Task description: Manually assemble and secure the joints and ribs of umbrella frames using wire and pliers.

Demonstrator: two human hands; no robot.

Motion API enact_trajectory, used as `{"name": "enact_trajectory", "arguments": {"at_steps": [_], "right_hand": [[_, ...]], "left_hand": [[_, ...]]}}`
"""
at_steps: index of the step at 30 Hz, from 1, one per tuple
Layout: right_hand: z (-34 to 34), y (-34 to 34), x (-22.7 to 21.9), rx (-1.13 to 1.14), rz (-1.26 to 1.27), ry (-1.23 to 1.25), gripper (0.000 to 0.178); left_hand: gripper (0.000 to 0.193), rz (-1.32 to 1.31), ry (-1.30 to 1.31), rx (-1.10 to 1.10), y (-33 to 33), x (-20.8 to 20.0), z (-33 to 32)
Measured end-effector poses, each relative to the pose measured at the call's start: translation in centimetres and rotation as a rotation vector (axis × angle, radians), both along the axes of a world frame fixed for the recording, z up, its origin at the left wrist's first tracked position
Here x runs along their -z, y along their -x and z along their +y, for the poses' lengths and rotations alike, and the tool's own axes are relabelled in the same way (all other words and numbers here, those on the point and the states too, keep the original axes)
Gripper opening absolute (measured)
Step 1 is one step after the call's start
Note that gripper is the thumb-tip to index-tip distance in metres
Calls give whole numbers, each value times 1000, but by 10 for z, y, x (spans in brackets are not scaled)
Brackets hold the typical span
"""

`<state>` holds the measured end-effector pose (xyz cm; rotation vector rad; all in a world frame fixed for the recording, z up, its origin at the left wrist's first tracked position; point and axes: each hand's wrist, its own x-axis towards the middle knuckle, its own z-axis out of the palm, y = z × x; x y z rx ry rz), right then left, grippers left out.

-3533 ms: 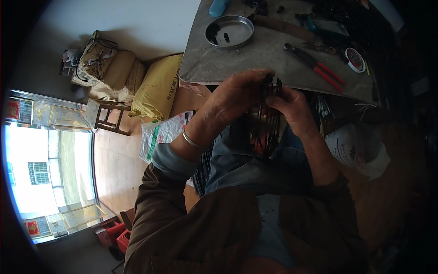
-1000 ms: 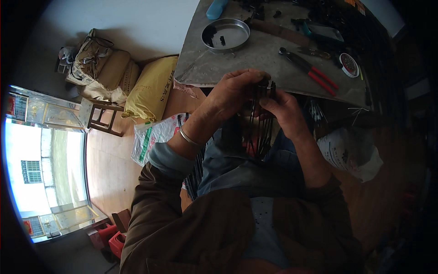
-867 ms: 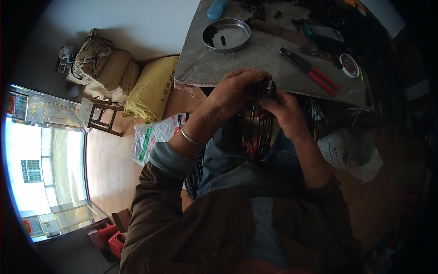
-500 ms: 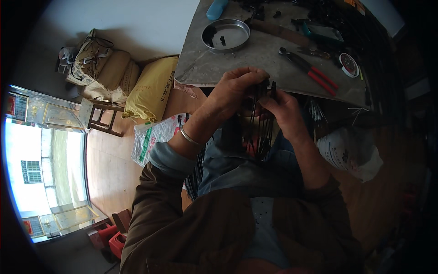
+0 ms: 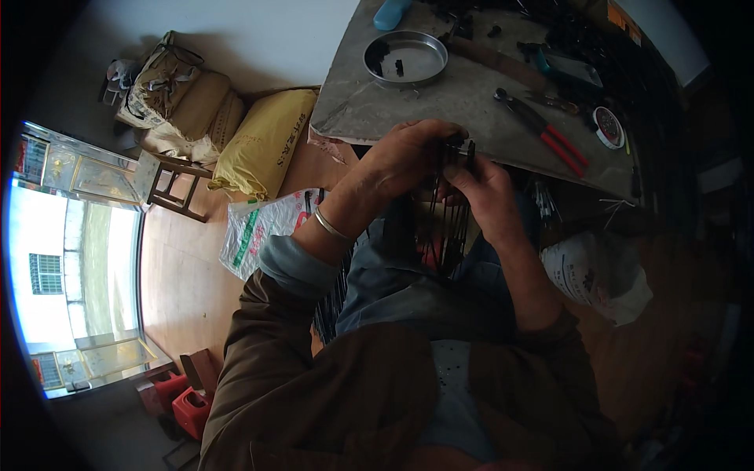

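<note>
My left hand [image 5: 404,161] and my right hand [image 5: 481,188] meet just in front of the grey table [image 5: 463,102], over my lap. Both grip the top of a black wire frame [image 5: 449,228] that stands upright between my knees. Its thin dark rods run down from my fingers. A small black part [image 5: 463,147] sits at the frame's top, pinched between the fingertips of both hands. A metal bangle [image 5: 330,228] is on my left wrist.
On the table lie a round metal dish [image 5: 405,56] with small black pieces, red-handled pliers [image 5: 550,137], a small round tin [image 5: 607,125] and dark clutter at the back. Yellow sack [image 5: 263,141], a wooden stool [image 5: 169,184] and printed plastic bags [image 5: 263,228] lie on the floor to my left. A white bag [image 5: 597,275] lies right.
Both hands stay on the top of the wire frame with only small finger shifts. The view has drifted slightly since the earliest frame.
</note>
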<state>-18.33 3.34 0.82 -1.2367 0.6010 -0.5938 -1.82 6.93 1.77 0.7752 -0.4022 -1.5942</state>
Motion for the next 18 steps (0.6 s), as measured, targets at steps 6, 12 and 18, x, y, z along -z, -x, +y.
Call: {"name": "enact_trajectory", "arguments": {"at_steps": [6,12,18], "right_hand": [[-1,-1,2,-27,2,14,16],[-4,0,-3,-51,3,-26,17],[-4,5,-2,-17,-11,-35,19]], "left_hand": [[22,-13,59,79,-8,4,2],[24,-220,118,16,-7,-5,5],[30,-603,147,3,0,-19,10]]}}
